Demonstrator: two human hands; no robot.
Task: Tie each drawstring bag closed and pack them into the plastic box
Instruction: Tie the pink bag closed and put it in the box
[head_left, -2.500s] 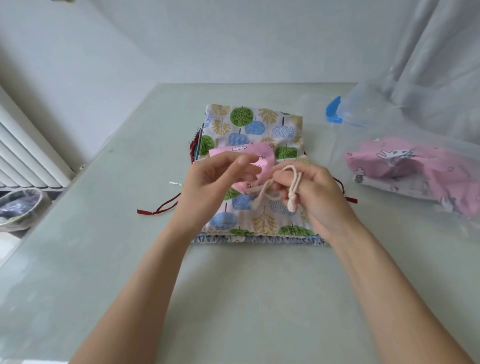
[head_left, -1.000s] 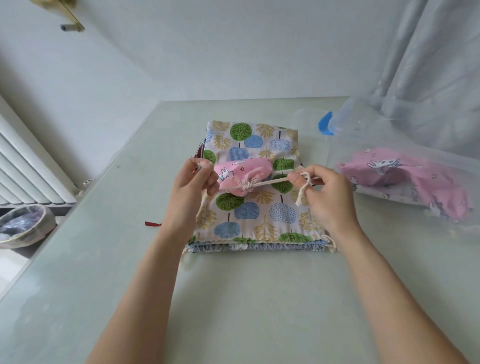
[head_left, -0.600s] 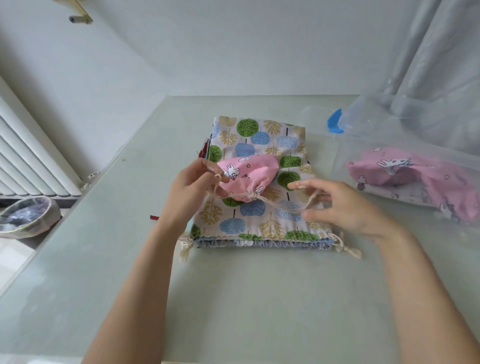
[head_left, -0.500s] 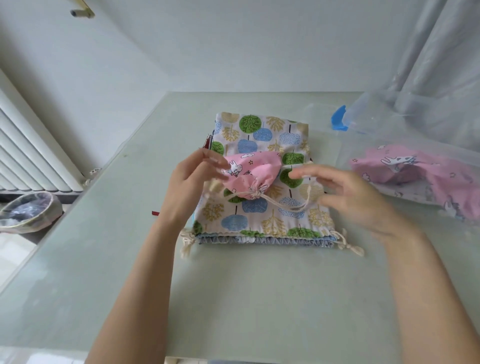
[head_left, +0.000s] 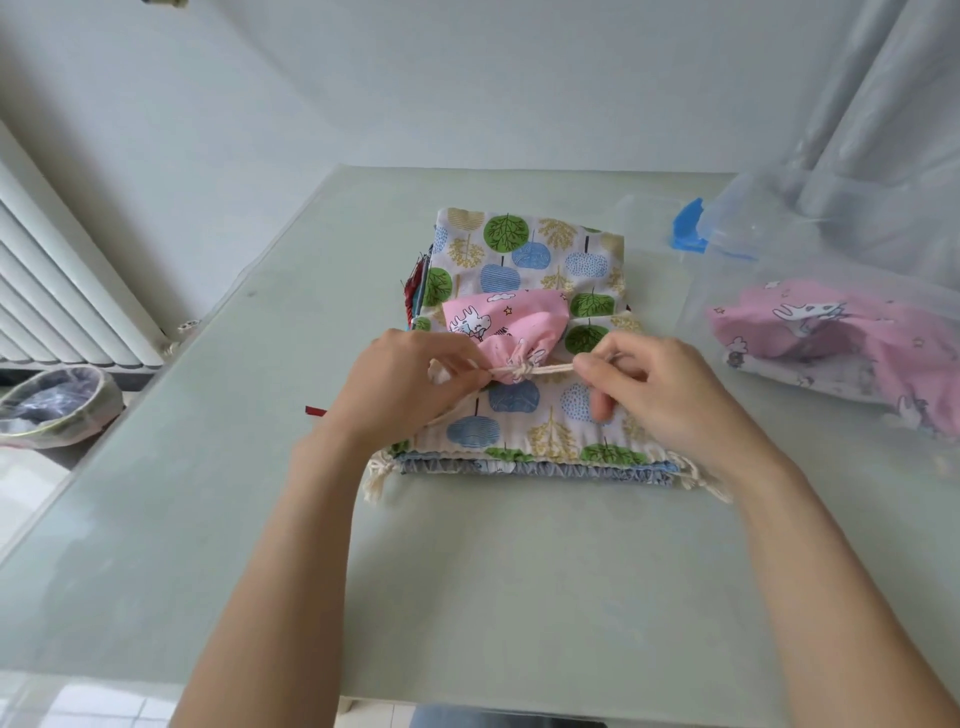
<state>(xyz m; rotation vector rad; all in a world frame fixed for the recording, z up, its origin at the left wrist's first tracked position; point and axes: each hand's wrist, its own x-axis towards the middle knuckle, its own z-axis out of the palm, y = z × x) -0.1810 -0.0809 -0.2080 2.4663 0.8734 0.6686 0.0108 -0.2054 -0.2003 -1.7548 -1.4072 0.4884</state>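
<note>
One head-worn camera looks forward and down, close over both forearms, across the table (head_left: 519, 597) toward the wall (head_left: 467, 78).

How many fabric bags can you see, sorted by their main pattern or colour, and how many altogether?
Pink bunny-print bags: 2, the pink bag being tied between left hand and right hand, and one in the plastic box, the boxed pink bag.
Tree-print bags: 1, the tree-print bag topping the stack.
Blue bags: at least 1, the blue gathered edge beneath; others hidden.
Total: at least 4.

Right hand (head_left: 660, 384) has re-gripped the drawstring (head_left: 545, 369), pulling it taut.
</note>
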